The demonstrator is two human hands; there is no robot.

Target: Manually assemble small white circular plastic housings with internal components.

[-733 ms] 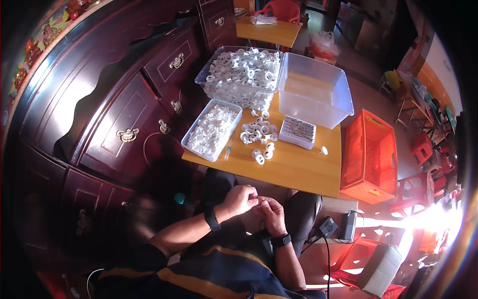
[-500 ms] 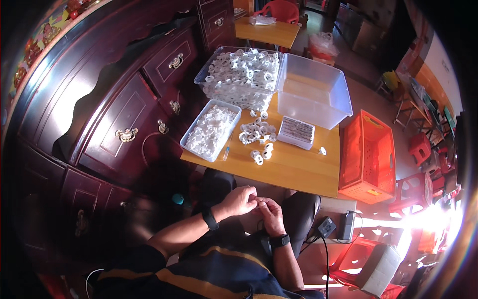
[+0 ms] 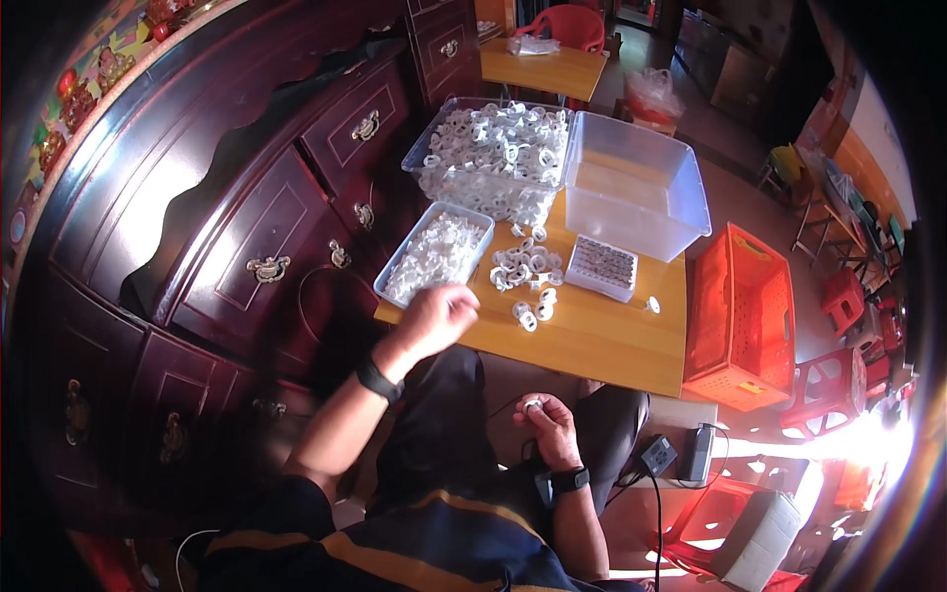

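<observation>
Read by clock face, centred on the loose pile of white plastic rings (image 3: 527, 264) on the yellow-brown wooden table (image 3: 602, 345), with 12 at the top of the view. At 8 o'clock, over the table's near edge, left hand (image 3: 434, 321) with fingers curled in toward the thumb and only a small gap at most; impossible to tell if holding anything. Just beside it, at 9 o'clock, rectangular translucent plastic tub (image 3: 490, 237) heaped with small white plastic bits (image 3: 439, 249); touching or apart, not discernible. At 6 o'clock, below the table edge and above the lap, right hand (image 3: 550, 434) pinched closed, thumb and fingertips around 1 small white piece (image 3: 534, 405). Near 12 o'clock, large transparent plastic bin (image 3: 424, 135) full of white rings. At 2 o'clock, transparent plastic bin of similar shape (image 3: 663, 219). At 3 o'clock, white rectangular box (image 3: 599, 286) with rows of small parts. Between 3 and 4 o'clock, beside the table, orange-red plastic crate (image 3: 730, 370).
</observation>
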